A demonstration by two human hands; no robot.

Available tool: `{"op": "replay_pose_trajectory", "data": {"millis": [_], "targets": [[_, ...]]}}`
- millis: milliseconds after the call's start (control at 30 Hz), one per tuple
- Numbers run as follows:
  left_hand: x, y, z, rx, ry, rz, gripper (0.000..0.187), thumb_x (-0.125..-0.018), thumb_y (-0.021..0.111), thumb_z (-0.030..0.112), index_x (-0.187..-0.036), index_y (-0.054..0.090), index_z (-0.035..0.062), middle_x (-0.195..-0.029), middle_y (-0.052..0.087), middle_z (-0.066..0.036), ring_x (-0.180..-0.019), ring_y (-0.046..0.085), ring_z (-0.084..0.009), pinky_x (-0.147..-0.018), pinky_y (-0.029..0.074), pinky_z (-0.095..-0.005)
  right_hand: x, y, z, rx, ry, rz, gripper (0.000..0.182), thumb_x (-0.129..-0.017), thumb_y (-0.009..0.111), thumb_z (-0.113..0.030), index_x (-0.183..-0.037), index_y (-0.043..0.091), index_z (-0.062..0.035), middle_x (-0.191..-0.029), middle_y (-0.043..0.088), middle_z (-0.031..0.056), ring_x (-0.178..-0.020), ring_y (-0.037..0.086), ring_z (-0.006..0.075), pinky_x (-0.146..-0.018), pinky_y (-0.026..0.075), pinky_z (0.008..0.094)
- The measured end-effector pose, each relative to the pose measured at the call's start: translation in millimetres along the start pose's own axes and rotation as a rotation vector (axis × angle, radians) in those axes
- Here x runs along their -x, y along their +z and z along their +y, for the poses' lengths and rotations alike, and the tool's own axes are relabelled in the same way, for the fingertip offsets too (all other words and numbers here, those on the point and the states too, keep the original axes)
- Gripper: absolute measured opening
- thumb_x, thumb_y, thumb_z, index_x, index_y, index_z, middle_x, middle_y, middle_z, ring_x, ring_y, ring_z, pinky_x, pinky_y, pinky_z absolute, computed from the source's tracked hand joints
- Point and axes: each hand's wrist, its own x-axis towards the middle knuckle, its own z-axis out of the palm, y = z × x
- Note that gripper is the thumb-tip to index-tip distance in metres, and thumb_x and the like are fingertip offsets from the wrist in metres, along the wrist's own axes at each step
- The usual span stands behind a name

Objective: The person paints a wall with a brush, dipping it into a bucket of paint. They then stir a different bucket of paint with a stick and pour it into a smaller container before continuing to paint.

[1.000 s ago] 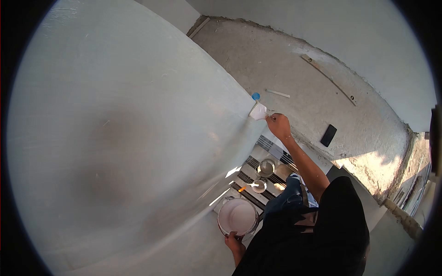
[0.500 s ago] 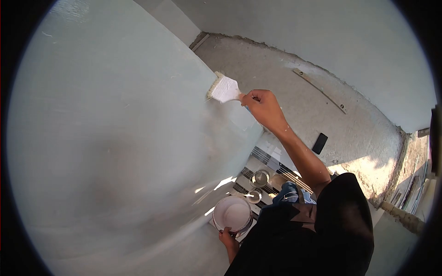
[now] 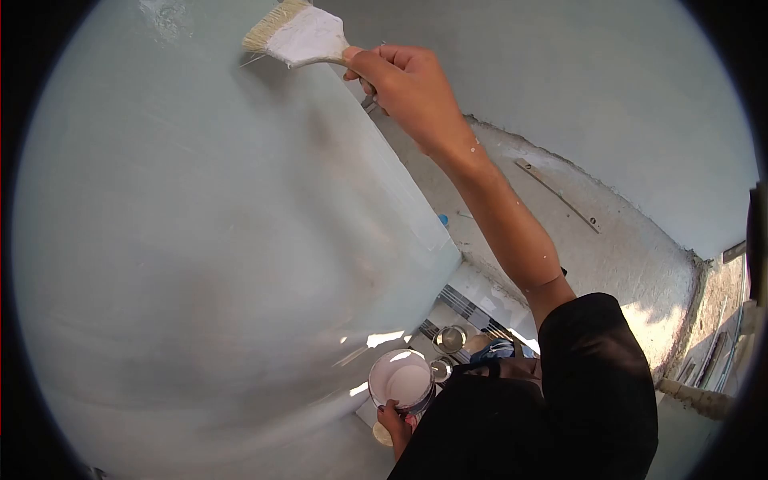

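My right hand (image 3: 412, 92) is closed round the handle of a wide paintbrush (image 3: 308, 36). White paint coats the brush's ferrule, and its pale bristles lie against or very near the upper part of the grey-green wall (image 3: 200, 200); contact is hard to judge. Low in the view, my left hand (image 3: 394, 420) grips the rim of a paint bucket (image 3: 378, 382). Whitish paint (image 3: 409, 384) lies inside it, and the bucket is tilted towards me. My left fingers are partly hidden by the bucket.
Metal containers (image 3: 450, 339) stand on the striped floor below, beside the bucket. A long flat strip (image 3: 558, 194) lies on the concrete surface at right. The wall's edge (image 3: 408, 178) runs diagonally through the middle. Pipes or rods (image 3: 712, 360) lie at far right.
My right hand has swung up and left with the paintbrush, from the wall's edge to higher on the wall. My left hand still holds the bucket, almost in the same place.
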Motion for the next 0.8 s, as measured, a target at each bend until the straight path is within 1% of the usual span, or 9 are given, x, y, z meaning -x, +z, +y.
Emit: {"op": "replay_pose_trajectory", "data": {"millis": [33, 133, 233, 333, 433, 567, 700, 767, 800], "targets": [[-1.0, -4.8, -3.6, 0.002, -0.008, 0.0, 0.028, -0.07, 0.062, 0.005, -0.096, 0.053, 0.0013, -0.077, 0.055, -0.007, -0.055, 0.052, -0.0172, -0.052, 0.05, -0.0322, -4.6, 2.6, -10.4, -0.028, -0.045, 0.002, 0.036, -0.091, 0.064, -0.036, -0.081, 0.069, -0.0019, -0.064, 0.048, -0.0046, -0.056, 0.036, 0.0046, -0.051, 0.028, 0.0229], [6.0, -6.3, -1.9, 0.034, -0.026, 0.017, 0.027, -0.07, 0.062, 0.005, -0.095, 0.053, 0.0011, -0.075, 0.056, -0.008, -0.052, 0.054, -0.0187, -0.049, 0.05, -0.0335, -24.0, 14.1, -25.3, -0.135, -0.18, 0.025, 0.036, -0.091, 0.063, -0.033, -0.078, 0.07, 0.0001, -0.055, 0.04, -0.0048, -0.052, 0.034, 0.0061, -0.049, 0.027, 0.0287], [4.9, -12.5, -7.9, 0.032, -0.046, 0.054, 0.024, -0.07, 0.062, 0.003, -0.091, 0.05, 0.0014, -0.07, 0.055, -0.01, -0.047, 0.055, -0.021, -0.044, 0.049, -0.035, -36.4, 21.1, -7.4, -0.063, -0.163, 0.02, 0.037, -0.091, 0.064, -0.034, -0.077, 0.07, -0.0002, -0.056, 0.041, -0.0049, -0.053, 0.034, 0.006, -0.049, 0.026, 0.0285], [1.0, -24.6, -14.1, 0.015, -0.063, 0.072, 0.023, -0.069, 0.062, 0.001, -0.086, 0.047, 0.0026, -0.065, 0.054, -0.012, -0.04, 0.053, -0.0232, -0.04, 0.047, -0.0359, -26.4, 18.7, 65.0, 0.022, -0.049, -0.04, 0.039, -0.092, 0.064, -0.036, -0.078, 0.068, 0.0004, -0.058, 0.044, -0.0043, -0.056, 0.034, 0.0063, -0.051, 0.027, 0.028], [-0.1, -34.7, -18.7, 0.017, -0.056, 0.115, 0.022, -0.069, 0.062, 0.001, -0.083, 0.045, 0.0039, -0.061, 0.053, -0.012, -0.038, 0.053, -0.0245, -0.037, 0.046, -0.0363, 27.8, 3.2, 138.6, 0.04, 0.073, -0.028, 0.038, -0.094, 0.064, -0.035, -0.08, 0.067, 0.0004, -0.064, 0.051, -0.0028, -0.058, 0.038, 0.0062, -0.053, 0.03, 0.0267], [9.1, -42.2, -16.6, 0.042, -0.051, 0.163, 0.022, -0.069, 0.063, 0.002, -0.079, 0.044, 0.0049, -0.058, 0.053, -0.011, -0.038, 0.055, -0.025, -0.036, 0.044, -0.0363, 101.2, -28.6, 218.6, 0.034, 0.31, -0.024, 0.034, -0.095, 0.064, -0.033, -0.081, 0.067, -0.0018, -0.064, 0.052, -0.0026, -0.058, 0.042, 0.0047, -0.052, 0.033, 0.0241], [13.1, -41.8, -4.1, 0.014, -0.038, 0.15, 0.022, -0.069, 0.063, 0.002, -0.078, 0.043, 0.0049, -0.058, 0.053, -0.011, -0.038, 0.054, -0.0244, -0.036, 0.045, -0.0364, 163.4, -60.2, 290.3, 0.191, 0.422, 0.029, 0.035, -0.094, 0.065, -0.031, -0.079, 0.067, 0.0002, -0.061, 0.052, -0.0009, -0.058, 0.044, 0.0065, -0.053, 0.036, 0.0265], [1.7, -51.0, -14.2, -0.011, -0.022, 0.155, 0.022, -0.069, 0.063, 0.002, -0.077, 0.043, 0.0048, -0.058, 0.053, -0.011, -0.038, 0.054, -0.0242, -0.035, 0.045, -0.0365, 188.7, -79.2, 320.8, 0.274, 0.427, 0.041, 0.033, -0.094, 0.064, -0.031, -0.078, 0.065, -0.0019, -0.062, 0.051, -0.0038, -0.057, 0.042, 0.0049, -0.051, 0.035, 0.024], [1.0, -49.0, -13.5, 0.033, -0.014, 0.157, 0.023, -0.068, 0.064, 0.002, -0.078, 0.043, 0.0042, -0.057, 0.053, -0.011, -0.038, 0.055, -0.0244, -0.035, 0.045, -0.0364, 197.4, -88.8, 330.4, 0.338, 0.435, 0.056, 0.034, -0.092, 0.065, -0.03, -0.077, 0.067, 0.0006, -0.064, 0.058, 0.0039, -0.058, 0.05, 0.0121, -0.054, 0.04, 0.0298]]}}
